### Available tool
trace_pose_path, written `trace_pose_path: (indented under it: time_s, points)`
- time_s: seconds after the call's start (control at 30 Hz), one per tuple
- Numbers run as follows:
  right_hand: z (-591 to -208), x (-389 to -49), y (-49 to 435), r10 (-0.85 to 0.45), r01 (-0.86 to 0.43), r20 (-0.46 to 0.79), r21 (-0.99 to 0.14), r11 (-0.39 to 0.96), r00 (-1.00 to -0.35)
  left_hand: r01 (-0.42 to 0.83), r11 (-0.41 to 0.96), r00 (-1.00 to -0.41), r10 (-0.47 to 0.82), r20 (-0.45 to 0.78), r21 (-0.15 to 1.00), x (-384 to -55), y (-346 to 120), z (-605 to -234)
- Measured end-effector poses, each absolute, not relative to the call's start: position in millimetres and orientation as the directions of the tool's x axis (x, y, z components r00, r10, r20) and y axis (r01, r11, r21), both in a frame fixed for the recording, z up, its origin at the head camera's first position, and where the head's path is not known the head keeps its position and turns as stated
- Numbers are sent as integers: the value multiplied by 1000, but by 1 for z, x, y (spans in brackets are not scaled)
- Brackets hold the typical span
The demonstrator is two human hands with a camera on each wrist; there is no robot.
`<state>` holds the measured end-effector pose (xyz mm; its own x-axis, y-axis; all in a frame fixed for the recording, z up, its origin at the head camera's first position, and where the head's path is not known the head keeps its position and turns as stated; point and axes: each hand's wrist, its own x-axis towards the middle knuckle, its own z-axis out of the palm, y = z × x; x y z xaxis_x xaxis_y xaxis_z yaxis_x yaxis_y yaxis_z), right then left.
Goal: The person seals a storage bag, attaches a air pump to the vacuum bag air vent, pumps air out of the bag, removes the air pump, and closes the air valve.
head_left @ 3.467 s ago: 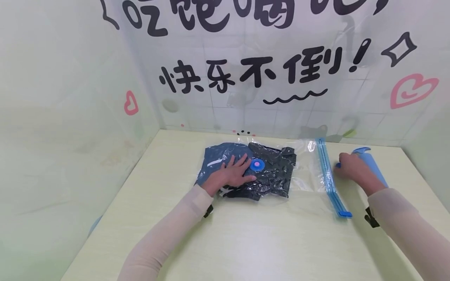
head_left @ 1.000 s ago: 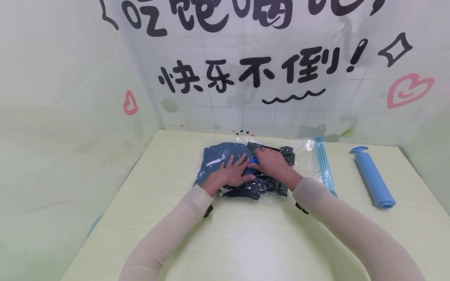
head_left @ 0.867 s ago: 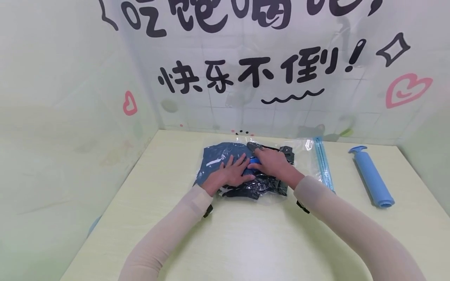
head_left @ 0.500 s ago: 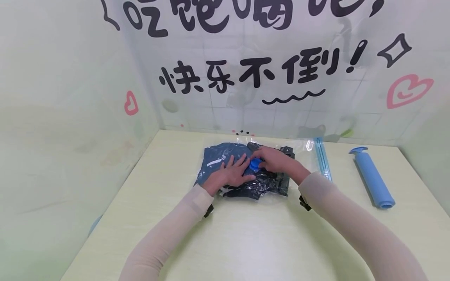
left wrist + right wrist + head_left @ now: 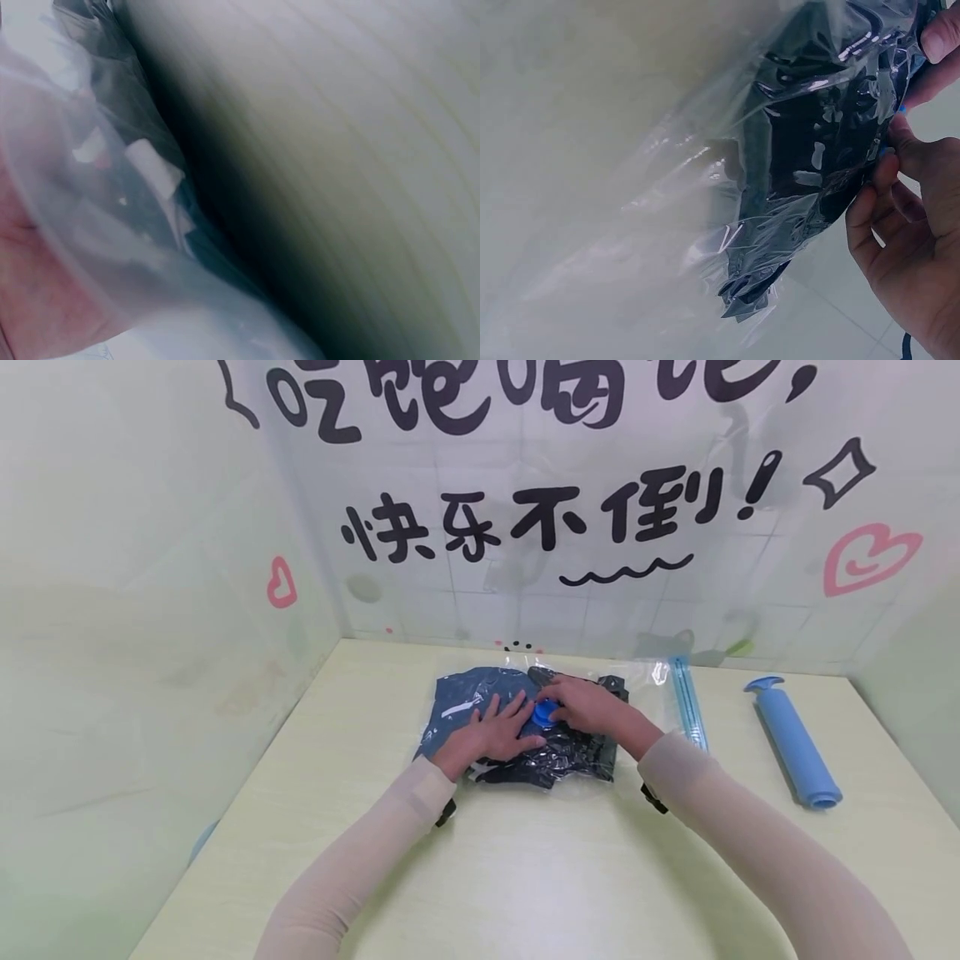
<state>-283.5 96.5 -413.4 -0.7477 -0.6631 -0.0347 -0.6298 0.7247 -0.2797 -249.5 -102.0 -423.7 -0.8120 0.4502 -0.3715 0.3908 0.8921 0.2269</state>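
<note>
A clear vacuum storage bag (image 5: 651,697) lies flat near the back of the table, with folded blue clothing (image 5: 468,689) and dark clothing (image 5: 577,756) inside. My left hand (image 5: 491,735) rests on the bag with fingers spread. Just right of it, my right hand (image 5: 588,706) pinches the rim of the round blue valve cap (image 5: 544,714) between thumb and fingers. From the right wrist view, the right hand (image 5: 915,247) has bent fingers at the bag's top, and the cap is mostly hidden. Clear film (image 5: 112,247) overlaps the left palm in the left wrist view.
A light blue hand pump (image 5: 798,747) with a T-shaped handle lies on the table (image 5: 525,877) at the right. The bag's blue zip strip (image 5: 688,706) is partly behind the right sleeve. Printed walls stand at the back and both sides.
My right hand came from beside the pump to the valve, whose pink centre is now covered by the blue cap. Over the last second its fingers shifted around the cap. The left hand stayed put.
</note>
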Motion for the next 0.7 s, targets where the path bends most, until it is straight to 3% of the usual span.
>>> trace_pose_path:
  time_s: [0.33, 0.7]
  points:
    - [-421, -274, 88, -585, -583, 11, -97, 806, -811, 377, 893, -810, 446, -381, 244, -259, -101, -437]
    - [-423, -268, 69, -508, -504, 13, 98, 858, -862, 384, 894, -813, 446, -375, 231, -249, -100, -424]
